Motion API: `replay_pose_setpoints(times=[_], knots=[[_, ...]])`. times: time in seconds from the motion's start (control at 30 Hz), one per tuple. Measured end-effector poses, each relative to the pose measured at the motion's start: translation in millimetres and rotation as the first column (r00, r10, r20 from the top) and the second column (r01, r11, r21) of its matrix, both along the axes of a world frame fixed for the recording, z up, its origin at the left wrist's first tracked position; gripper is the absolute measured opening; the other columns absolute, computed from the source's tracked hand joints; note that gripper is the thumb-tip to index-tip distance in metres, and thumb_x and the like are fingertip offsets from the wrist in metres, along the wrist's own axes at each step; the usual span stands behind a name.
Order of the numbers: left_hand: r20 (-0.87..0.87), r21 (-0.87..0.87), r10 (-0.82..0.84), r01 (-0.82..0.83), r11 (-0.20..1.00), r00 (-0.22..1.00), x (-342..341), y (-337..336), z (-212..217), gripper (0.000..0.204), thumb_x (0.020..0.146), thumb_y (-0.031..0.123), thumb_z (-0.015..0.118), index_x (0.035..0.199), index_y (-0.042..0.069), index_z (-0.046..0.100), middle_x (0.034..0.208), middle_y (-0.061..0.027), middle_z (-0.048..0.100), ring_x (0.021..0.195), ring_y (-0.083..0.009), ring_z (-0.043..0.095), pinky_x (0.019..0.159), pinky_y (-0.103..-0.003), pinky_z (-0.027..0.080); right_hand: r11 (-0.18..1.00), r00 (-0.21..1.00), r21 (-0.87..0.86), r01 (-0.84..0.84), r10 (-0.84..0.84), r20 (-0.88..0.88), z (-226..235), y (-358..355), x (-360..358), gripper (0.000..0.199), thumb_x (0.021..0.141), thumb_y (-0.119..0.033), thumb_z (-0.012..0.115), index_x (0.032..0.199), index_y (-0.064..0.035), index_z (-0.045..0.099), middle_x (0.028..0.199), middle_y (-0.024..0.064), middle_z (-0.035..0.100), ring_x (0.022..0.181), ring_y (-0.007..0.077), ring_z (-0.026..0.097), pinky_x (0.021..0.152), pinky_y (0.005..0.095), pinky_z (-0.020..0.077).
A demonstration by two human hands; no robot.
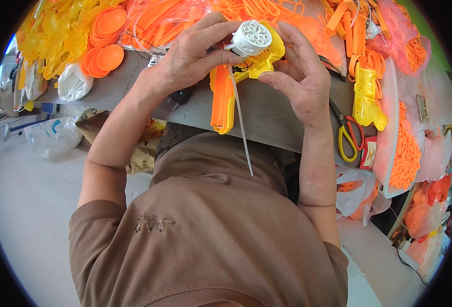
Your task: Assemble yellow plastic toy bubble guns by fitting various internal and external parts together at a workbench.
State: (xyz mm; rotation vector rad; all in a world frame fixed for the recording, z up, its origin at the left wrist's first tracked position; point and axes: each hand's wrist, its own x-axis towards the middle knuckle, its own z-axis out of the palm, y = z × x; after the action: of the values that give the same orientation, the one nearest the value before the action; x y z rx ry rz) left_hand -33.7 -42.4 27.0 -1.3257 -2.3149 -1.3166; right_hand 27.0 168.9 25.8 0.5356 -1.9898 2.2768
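Above the table's near edge, both hands hold up a yellow toy gun shell (273, 53) with an orange strip (221, 100) in its handle. A white round nozzle (252, 38) with several holes in its face sits at the top of the shell. My left hand (198, 56) pinches the nozzle and the shell beside it between thumb and fingers. Around the shell's right side curl the thumb and fingers of my right hand (302, 74). A thin white tube (242, 123) hangs down from the shell past the handle. Dark wires show partly under the nozzle.
Scissors (347, 139) with red and yellow handles lie right of my right forearm, below another yellow gun part (367, 97). A clear tray (392, 169) holds small orange rings. Orange discs (109, 57), yellow shells (52, 36) and bagged orange parts (159, 23) crowd the far side.
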Motion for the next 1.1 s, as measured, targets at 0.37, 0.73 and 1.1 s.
replay_pose_setpoints(times=[0.37, 0.73, 1.1], knots=[[-0.017, -0.066, 0.051, -0.052, 0.996, 0.999, 6, 1, 5, 0.049, 0.076, 0.006, 0.071, 0.123, 0.003, 0.055, 0.087, -0.0095, 0.048, 0.076, -0.0233, 0.052, 0.067, -0.033, 0.045, 0.999, 0.999, 0.008, 0.034, -0.034, 0.021, 5, -4, 0, 0.069, 0.074, 0.000, 0.075, 0.133, 0.0025, 0.039, 0.127, 0.0142, 0.051, 0.117, 0.0217, 0.053, 0.093, 0.0347, 0.0504], [-0.019, -0.148, 0.095, -0.097, 0.984, 0.995, 24, 7, 24, 0.046, 0.075, 0.004, 0.068, 0.119, 0.001, 0.056, 0.089, -0.0131, 0.049, 0.077, -0.0289, 0.053, 0.067, -0.036, 0.045, 0.976, 0.980, 0.090, 0.198, -0.198, -0.011, 11, -22, 21, 0.077, 0.070, 0.005, 0.075, 0.136, 0.0015, 0.036, 0.130, 0.0159, 0.050, 0.117, 0.0236, 0.053, 0.095, 0.0346, 0.0478], [-0.221, -0.300, -0.058, -0.012, 0.954, 0.974, 33, 57, 17, 0.043, 0.070, 0.005, 0.068, 0.111, 0.002, 0.056, 0.088, -0.0123, 0.050, 0.081, -0.0287, 0.054, 0.071, -0.037, 0.047, 0.847, 0.967, 0.484, 0.222, -0.256, 0.006, -15, 35, 51, 0.081, 0.065, 0.005, 0.075, 0.137, -0.0022, 0.039, 0.126, 0.0119, 0.053, 0.112, 0.0209, 0.054, 0.097, 0.0347, 0.0438]])
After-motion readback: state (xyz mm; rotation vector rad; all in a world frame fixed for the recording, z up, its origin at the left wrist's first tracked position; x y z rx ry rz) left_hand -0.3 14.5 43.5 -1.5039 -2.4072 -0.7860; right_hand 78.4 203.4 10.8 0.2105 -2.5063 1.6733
